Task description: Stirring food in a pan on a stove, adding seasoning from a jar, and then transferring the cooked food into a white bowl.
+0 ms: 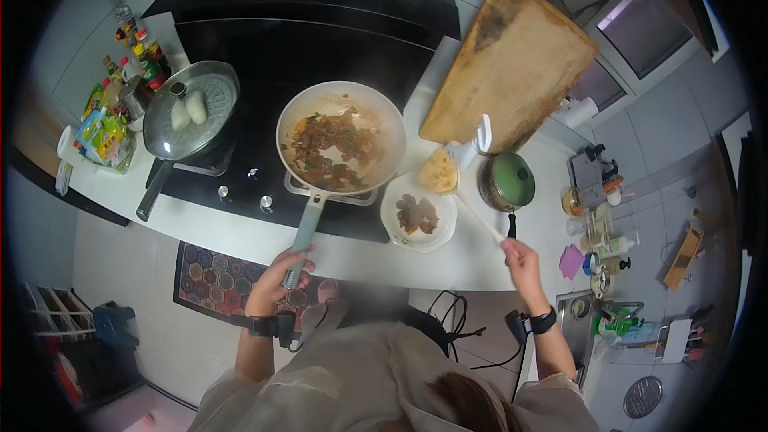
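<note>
My left hand (pixel 287 273) is closed round the grey-green handle of a light-coloured frying pan (pixel 387 162), which stands over the front of the black hob. Brown cooked food with green bits (pixel 336 150) lies in the pan. My right hand (pixel 521 263) grips the pale handle of a turner or spatula (pixel 439 171), whose food-stained head is above the right rim of a white plate (pixel 445 234). On the plate lie several brown pieces of food (pixel 417 214).
Left on the hob, a lidded pan (pixel 222 90) holds white pieces. Right of the plate stand a small pot with a green lid (pixel 510 180) and a leaning wooden cutting board (pixel 516 60). Bottles (pixel 150 66) crowd the left corner; a sink (pixel 570 324) is at right.
</note>
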`<state>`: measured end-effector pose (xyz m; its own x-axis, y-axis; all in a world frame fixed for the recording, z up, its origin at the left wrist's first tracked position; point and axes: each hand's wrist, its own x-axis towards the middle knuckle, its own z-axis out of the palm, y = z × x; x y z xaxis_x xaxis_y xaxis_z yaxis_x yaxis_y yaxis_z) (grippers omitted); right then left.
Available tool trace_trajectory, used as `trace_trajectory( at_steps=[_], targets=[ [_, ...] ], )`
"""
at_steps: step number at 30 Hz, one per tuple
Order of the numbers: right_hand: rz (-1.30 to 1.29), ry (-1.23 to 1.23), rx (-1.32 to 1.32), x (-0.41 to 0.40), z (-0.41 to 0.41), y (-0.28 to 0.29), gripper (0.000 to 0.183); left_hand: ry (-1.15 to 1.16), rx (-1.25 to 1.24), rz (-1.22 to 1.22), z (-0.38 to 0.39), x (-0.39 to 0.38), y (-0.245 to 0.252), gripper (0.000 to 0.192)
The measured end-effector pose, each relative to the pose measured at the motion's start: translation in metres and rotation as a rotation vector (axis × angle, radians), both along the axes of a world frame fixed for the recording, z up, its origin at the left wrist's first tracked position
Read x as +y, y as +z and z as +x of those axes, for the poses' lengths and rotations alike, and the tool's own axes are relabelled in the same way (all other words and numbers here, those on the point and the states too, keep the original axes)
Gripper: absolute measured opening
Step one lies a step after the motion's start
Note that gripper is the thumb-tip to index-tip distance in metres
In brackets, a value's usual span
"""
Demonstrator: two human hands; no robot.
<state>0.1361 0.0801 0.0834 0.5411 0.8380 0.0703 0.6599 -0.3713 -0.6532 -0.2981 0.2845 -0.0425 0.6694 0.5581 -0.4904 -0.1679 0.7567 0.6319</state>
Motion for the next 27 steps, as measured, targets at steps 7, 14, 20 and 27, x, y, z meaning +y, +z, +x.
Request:
trace_trajectory(
  at_steps=[7,14,20,27],
  targets=[
    [-0.131,0.103,0.319,0.127,0.009,0.062,0.03,0.0,0.068,0.039,0.005,0.001,0.003,0.038],
    [-0.495,0.29,0.048,0.264,-0.009,0.104,0.028,-0.022,0.19,0.281,0.005,-0.001,0.004,0.056],
    [-0.718,0.2,0.121,0.331,-0.003,0.079,0.025,-0.043,0.167,0.323,0.004,0.001,-0.006,0.064],
    [-0.521,0.145,0.606,0.307,-0.001,-0.032,0.029,-0.08,0.07,0.273,0.001,0.003,0.006,0.067]
  ],
)
